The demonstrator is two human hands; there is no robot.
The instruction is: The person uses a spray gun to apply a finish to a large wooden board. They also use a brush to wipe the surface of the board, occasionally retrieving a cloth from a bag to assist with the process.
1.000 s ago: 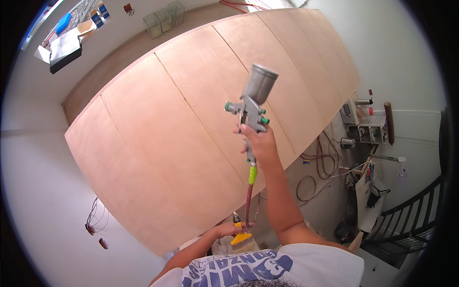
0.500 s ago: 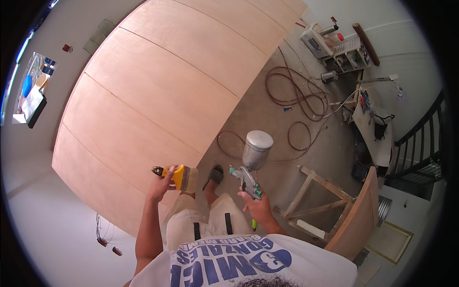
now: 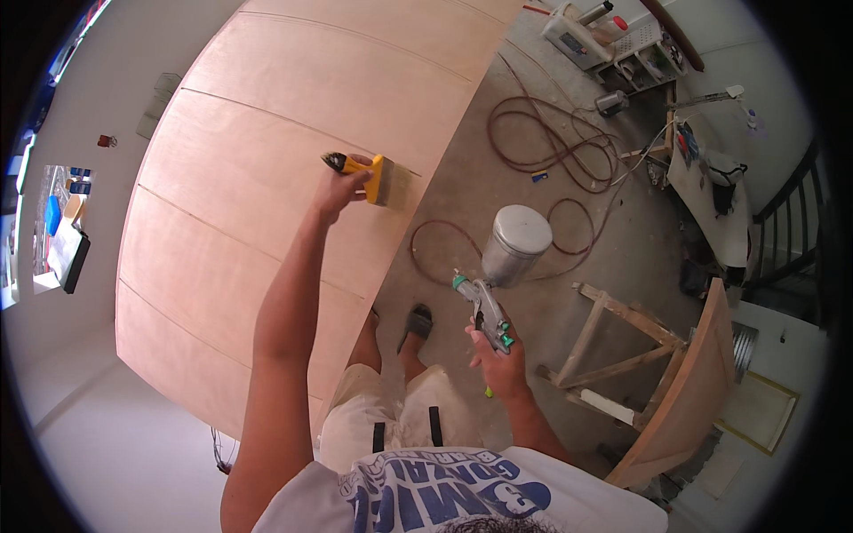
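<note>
Two hands busy as I watch: left hand (image 3: 336, 189) grips yellow brush (image 3: 378, 178) against plywood panel (image 3: 258, 178) edge, right hand (image 3: 499, 366) clenches spray gun (image 3: 502, 275) idle beside it; panel looks bare, coating seemingly unstarted.

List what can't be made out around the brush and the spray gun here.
- Head view: left hand covers most of the brush handle.
- Right hand wraps the spray gun grip; trigger hidden.
- Plywood panel: any wet coating too faint to tell.
- Hose ends lost among clutter.
</note>
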